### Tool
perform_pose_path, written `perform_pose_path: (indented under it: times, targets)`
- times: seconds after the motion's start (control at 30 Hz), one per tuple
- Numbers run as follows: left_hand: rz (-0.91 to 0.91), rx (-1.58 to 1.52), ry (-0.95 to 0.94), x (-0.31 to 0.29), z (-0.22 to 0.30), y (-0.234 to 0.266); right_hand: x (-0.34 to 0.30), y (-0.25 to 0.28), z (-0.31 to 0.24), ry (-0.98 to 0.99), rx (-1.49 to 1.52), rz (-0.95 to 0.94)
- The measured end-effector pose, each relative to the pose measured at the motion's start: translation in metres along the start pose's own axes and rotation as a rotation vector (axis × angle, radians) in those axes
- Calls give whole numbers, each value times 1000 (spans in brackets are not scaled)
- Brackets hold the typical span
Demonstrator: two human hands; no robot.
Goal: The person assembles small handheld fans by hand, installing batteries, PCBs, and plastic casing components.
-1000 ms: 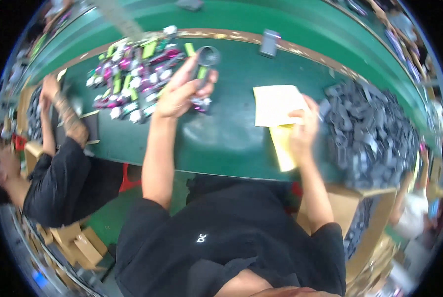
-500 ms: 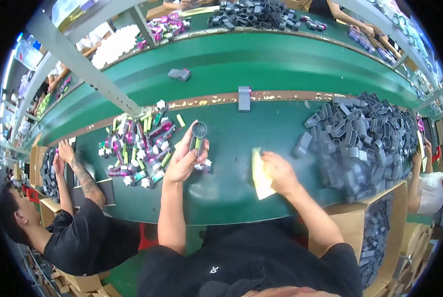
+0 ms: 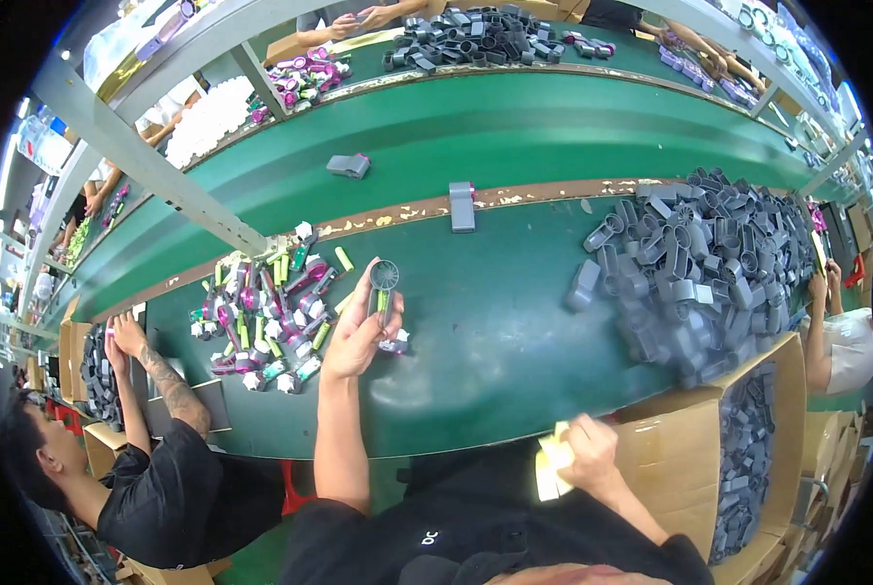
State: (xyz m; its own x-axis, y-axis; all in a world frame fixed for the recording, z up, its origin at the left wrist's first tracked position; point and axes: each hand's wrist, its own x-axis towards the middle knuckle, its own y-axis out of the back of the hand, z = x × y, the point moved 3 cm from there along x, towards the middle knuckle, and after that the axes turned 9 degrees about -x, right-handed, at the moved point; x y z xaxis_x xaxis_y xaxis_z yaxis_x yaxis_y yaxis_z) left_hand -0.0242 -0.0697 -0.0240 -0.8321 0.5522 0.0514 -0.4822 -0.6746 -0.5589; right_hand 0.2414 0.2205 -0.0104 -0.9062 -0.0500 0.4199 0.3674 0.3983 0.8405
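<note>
My left hand (image 3: 352,343) is raised over the green bench, its fingers wrapped round a dark grey plastic fan housing (image 3: 385,277). A round spoked grille tops this housing, and a yellow-green strip shows along its handle. Off the bench's front edge, close to my body, my right hand (image 3: 595,450) grips a pale yellow sheet (image 3: 551,468) that looks folded or doubled. Left of my left hand lies a pile of fan inner parts (image 3: 278,310) in magenta, grey and white, with yellow-green cylinders among them.
Grey housings are heaped (image 3: 724,258) on the bench's right, above a cardboard box (image 3: 665,444) holding more. One grey housing (image 3: 463,208) rests on the ledge, another (image 3: 349,166) on the green belt beyond. A metal post (image 3: 154,161) slants down at left. A co-worker (image 3: 154,468) sits at left.
My right hand has moved toward my body with the yellow sheet, from above the bench to past its front edge. My left hand still holds the fan housing, and the view has shifted slightly.
</note>
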Motion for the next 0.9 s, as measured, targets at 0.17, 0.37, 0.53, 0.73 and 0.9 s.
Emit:
perform_pose_path:
  times: [0.17,0.37,0.53,0.73,0.9]
  targets:
    - [-32,9,28,3,-6,-3,-108,9,2,-639,768,-333]
    - [-27,1,28,2,-8,-7,-122,-10,-2,-788,493,-338]
    - [-19,-45,16,1,-9,-8,-125,-50,34,-923,971,-169]
    - [-6,-39,20,-3,-5,-6,-105,-30,30,-947,955,-90]
    - [-32,-41,40,0,-8,-14,-118,-31,30,-919,842,-60]
